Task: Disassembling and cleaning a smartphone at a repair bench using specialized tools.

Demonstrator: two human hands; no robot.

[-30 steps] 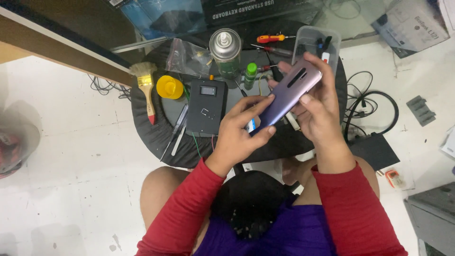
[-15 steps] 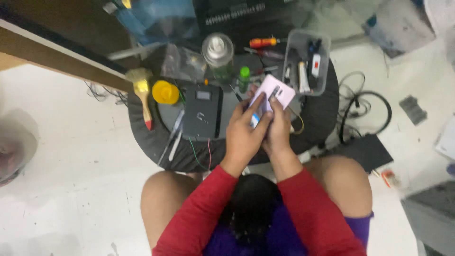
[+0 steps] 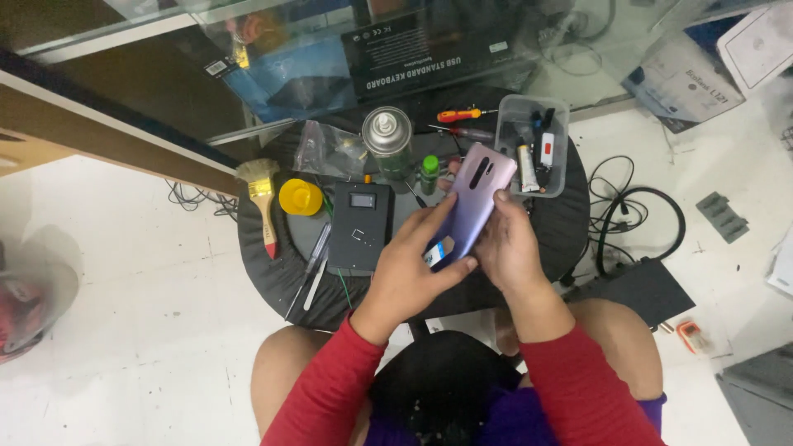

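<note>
White floor surrounds the small round black work table (image 3: 545,239) at your knees, and you hold a lilac smartphone (image 3: 472,198) back side up above its middle. Your left hand (image 3: 410,268) is closed on the phone's lower end, thumb pressed by a blue and white sticker (image 3: 435,252), while your right hand (image 3: 510,246) grips its right edge from beneath. Just left of the phone lies a flat black box with a small screen (image 3: 360,227); a silver spray can (image 3: 387,136) stands behind it. A clear plastic tray of small tools (image 3: 533,144) sits beyond the phone's top, and a wooden-handled paintbrush (image 3: 261,202) lies at the table's left rim.
</note>
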